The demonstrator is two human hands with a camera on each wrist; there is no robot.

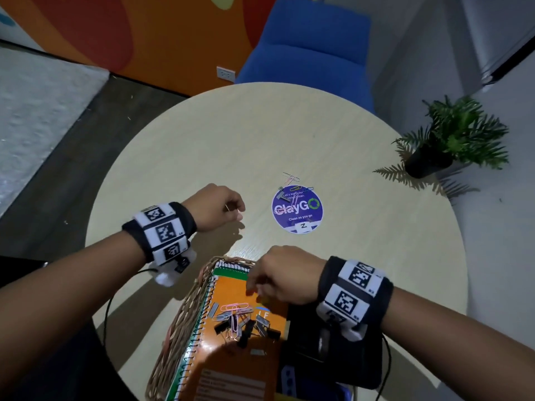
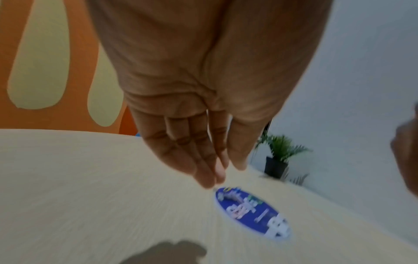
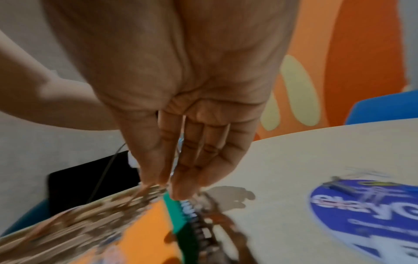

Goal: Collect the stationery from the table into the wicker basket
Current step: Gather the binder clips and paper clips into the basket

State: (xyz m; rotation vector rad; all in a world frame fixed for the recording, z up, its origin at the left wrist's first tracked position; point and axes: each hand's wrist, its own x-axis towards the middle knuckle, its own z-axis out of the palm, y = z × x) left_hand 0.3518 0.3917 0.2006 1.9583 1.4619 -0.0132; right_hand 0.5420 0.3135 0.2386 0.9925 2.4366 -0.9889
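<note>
The wicker basket (image 1: 185, 311) stands at the table's near edge and holds an orange spiral notebook (image 1: 228, 287) with a pile of paper clips and binder clips (image 1: 240, 319) on it. My right hand (image 1: 253, 289) hangs over the basket's far end, fingers pointing down; in the right wrist view thin clip wire shows between the thumb and fingers of this hand (image 3: 169, 184). My left hand (image 1: 236, 211) hovers above the table left of the round sticker and pinches a thin paper clip. More clips (image 1: 292, 189) lie on the sticker's far edge.
The round purple sticker (image 1: 301, 209) sits mid-table on the pale round table (image 1: 202, 140). A potted plant (image 1: 451, 140) stands at the right edge, a blue chair (image 1: 312, 47) behind. A black object (image 1: 318, 342) lies beside the notebook under my right wrist.
</note>
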